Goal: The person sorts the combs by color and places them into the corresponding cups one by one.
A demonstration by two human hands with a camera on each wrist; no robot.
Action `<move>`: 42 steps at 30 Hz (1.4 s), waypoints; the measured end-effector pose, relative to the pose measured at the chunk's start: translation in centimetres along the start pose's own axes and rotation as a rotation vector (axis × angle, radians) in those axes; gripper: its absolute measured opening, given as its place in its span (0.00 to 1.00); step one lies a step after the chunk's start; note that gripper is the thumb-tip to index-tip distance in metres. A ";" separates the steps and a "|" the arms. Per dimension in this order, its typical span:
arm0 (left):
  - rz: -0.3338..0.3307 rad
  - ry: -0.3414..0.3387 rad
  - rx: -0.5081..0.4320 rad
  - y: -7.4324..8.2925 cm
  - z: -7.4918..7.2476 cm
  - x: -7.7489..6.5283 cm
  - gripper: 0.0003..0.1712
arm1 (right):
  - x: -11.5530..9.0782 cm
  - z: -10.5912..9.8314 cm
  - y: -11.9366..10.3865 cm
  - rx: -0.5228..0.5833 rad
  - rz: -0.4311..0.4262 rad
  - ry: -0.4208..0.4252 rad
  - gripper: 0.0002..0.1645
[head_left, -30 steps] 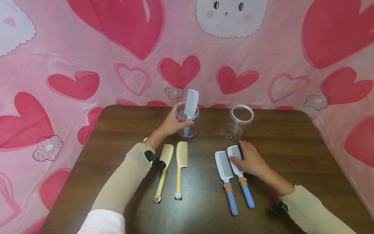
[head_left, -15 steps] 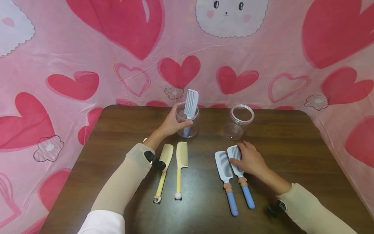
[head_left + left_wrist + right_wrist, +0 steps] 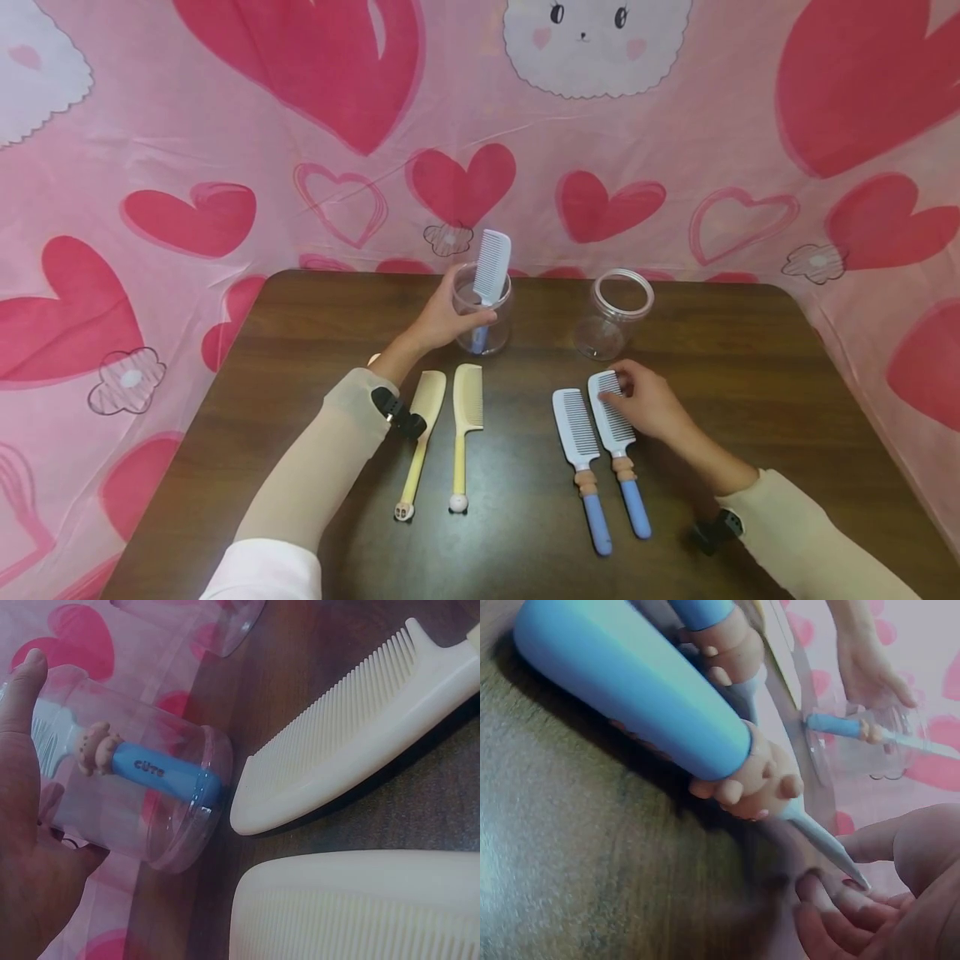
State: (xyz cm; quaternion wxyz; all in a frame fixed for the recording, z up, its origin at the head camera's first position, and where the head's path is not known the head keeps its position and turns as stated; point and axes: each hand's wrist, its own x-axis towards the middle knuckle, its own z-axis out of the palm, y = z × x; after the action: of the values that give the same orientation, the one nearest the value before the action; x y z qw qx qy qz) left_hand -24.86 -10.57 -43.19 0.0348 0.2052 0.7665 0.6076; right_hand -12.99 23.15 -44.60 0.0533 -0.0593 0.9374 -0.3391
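Note:
At the back of the table, my left hand (image 3: 442, 317) grips a clear plastic jar (image 3: 161, 825) by its upper side, thumb near the rim. A white comb with a blue handle (image 3: 161, 771) stands tilted in that jar, teeth end sticking out above the rim. My right hand (image 3: 649, 403) pinches the toothed head of a second white comb (image 3: 632, 504), thumb on one side and curled fingers on the other. Its blue handle (image 3: 630, 682) points toward the body. Just left of it lies another white comb with a blue handle (image 3: 576, 427).
A second clear jar (image 3: 622, 312) stands at the back right. Two yellow combs (image 3: 469, 398) (image 3: 429, 396) lie below the left hand, and a pale tip (image 3: 373, 358) shows behind the left wrist. Pink heart-patterned cloth (image 3: 525, 125) hangs behind the brown table (image 3: 517, 517).
My right hand's fingers have curled in from lying stretched over the comb to pinching its head. That comb has shifted slightly. The left hand and jar have stayed put.

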 end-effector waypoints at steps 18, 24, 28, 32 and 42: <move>0.004 0.001 0.015 -0.1 0.0 -0.1 0.49 | -1.0 -2.4 0.9 0.512 0.192 -0.173 0.26; -0.006 0.003 0.022 0.0 -0.1 -0.1 0.49 | -1.4 -3.7 0.8 0.556 0.212 -0.223 0.29; 0.001 0.000 0.010 -0.2 -0.1 -0.1 0.49 | -1.7 -4.4 0.6 0.571 0.221 -0.244 0.30; 0.007 -0.002 -0.003 -0.3 -0.1 -0.1 0.50 | -1.9 -5.1 0.5 0.624 0.206 -0.262 0.29; 0.001 -0.011 -0.015 -0.2 -0.1 -0.1 0.49 | -2.1 -7.6 -0.2 0.817 0.074 -0.274 0.08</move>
State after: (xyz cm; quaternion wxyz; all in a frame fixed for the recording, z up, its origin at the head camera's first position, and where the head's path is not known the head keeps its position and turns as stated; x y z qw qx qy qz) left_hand -24.87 -10.76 -43.33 0.0404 0.2087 0.7617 0.6121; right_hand -12.00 28.05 -38.53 0.2084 -0.0442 0.7120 -0.6691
